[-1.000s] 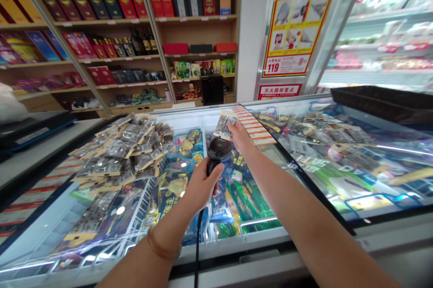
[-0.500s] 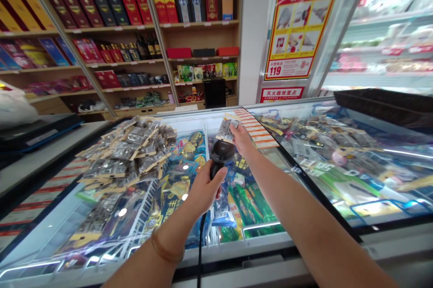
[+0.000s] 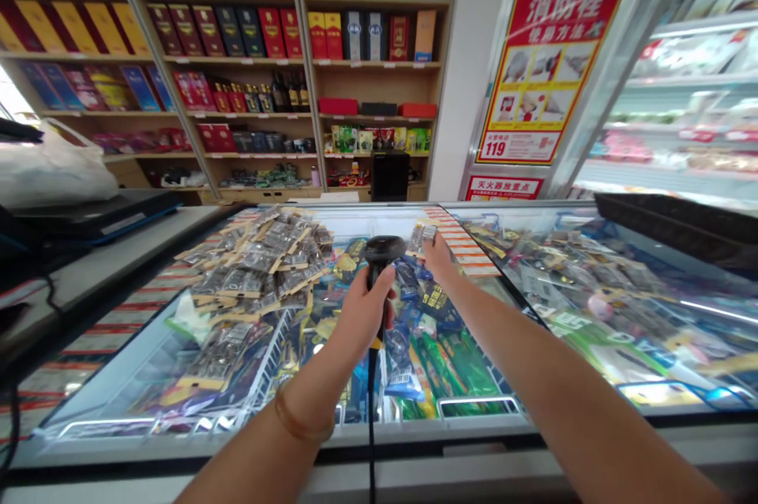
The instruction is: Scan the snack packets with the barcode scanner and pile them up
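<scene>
My left hand [image 3: 362, 306] is wrapped round the handle of a black handheld barcode scanner [image 3: 384, 248], its cable running down toward me. To the right and slightly beyond it, my right hand [image 3: 439, 257] pinches a small packet [image 3: 419, 237] with a pale edge and dark printing. The packet is apart from the scanner head. On the glass to the left lies a heaped pile of similar dark packets with tan edges [image 3: 266, 255]. Beneath both hands, through the freezer's glass top, show blue bags [image 3: 406, 378] and green packs [image 3: 455, 362].
A second freezer section [image 3: 598, 291] on the right has more packets and a long dark tray [image 3: 675, 227]. At left a counter holds a white plastic bag [image 3: 59, 164] and a flat black device [image 3: 112, 216]. Shelves of boxes [image 3: 266, 34] stand behind.
My right hand has moved right, away from the scanner, with the packet still in its fingers. The scanner's head is tipped differently, and my view has tilted upward.
</scene>
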Available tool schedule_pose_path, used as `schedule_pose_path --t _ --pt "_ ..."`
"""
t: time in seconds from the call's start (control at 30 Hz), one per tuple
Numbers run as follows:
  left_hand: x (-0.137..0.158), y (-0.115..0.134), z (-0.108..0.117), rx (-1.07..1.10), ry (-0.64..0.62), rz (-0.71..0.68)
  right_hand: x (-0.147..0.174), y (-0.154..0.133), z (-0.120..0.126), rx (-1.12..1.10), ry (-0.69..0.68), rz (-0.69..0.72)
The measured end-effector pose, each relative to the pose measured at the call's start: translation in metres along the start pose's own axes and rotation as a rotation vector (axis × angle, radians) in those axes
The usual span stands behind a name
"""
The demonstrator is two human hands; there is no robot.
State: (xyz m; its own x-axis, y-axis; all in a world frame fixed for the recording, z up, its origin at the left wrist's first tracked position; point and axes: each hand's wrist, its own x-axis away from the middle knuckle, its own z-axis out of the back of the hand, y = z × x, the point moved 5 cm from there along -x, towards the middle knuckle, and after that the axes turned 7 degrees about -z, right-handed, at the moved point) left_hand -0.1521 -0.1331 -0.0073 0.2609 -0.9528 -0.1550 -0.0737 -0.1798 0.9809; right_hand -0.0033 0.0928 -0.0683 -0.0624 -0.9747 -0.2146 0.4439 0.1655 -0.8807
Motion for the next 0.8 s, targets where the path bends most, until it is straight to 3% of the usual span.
schedule_pose_path --t 0.1,0.2,0.33,0.47,0.63,0.8 --pt "0.005 0.015 0.031 -0.008 0.066 -0.035 0.004 -0.022 -0.015 -0.248 -0.087 -0.149" --pt "0.012 0.025 0.071 -0.006 0.19 -0.102 0.011 -0.068 -0.047 -0.42 -0.239 -0.145" --pt "0.023 0.033 0.12 -0.001 0.339 -0.161 0.023 -0.138 -0.102 -0.49 -0.352 -0.157" --pt "0.034 0.037 0.152 -0.016 0.409 -0.146 0.037 -0.194 -0.153 -0.481 -0.399 -0.184" --pt "0.04 0.036 0.164 -0.02 0.443 -0.131 0.053 -0.224 -0.188 -0.511 -0.514 -0.241" --pt "0.034 0.039 0.143 0.03 0.402 -0.161 0.051 -0.214 -0.169 -0.489 -0.531 -0.231"
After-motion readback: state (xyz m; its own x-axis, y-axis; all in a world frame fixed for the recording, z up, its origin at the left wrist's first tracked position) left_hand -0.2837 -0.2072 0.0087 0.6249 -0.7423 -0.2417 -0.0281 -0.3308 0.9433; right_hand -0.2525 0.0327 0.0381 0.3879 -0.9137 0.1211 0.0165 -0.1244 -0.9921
